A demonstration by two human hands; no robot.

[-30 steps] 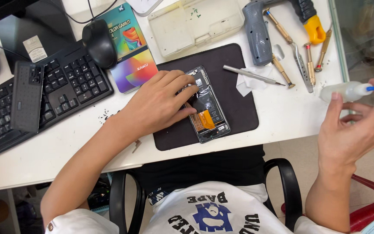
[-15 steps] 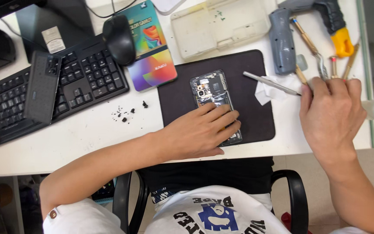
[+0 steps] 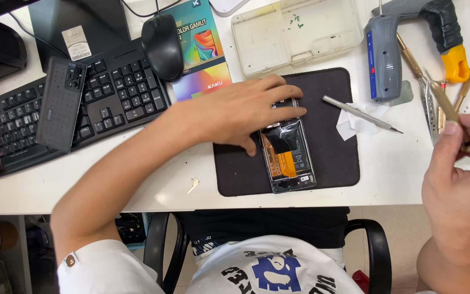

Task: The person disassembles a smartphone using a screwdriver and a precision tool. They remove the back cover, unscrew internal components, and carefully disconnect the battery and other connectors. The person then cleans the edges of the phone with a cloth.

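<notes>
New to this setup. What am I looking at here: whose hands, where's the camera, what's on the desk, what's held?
There is no machine: a seated person works with two bare hands. The single camera sits on the person's head and looks down at a white desk.

The left hand lies flat on the upper part of an opened phone, whose back is off so its insides show. The phone rests on a dark mat.

The right hand is raised at the right edge and pinches a thin brass-coloured tool; its tip cannot be made out.

Also on the desk: a keyboard, a mouse, a metal pick on a tissue, a clear parts tray and a grey power tool.
</notes>
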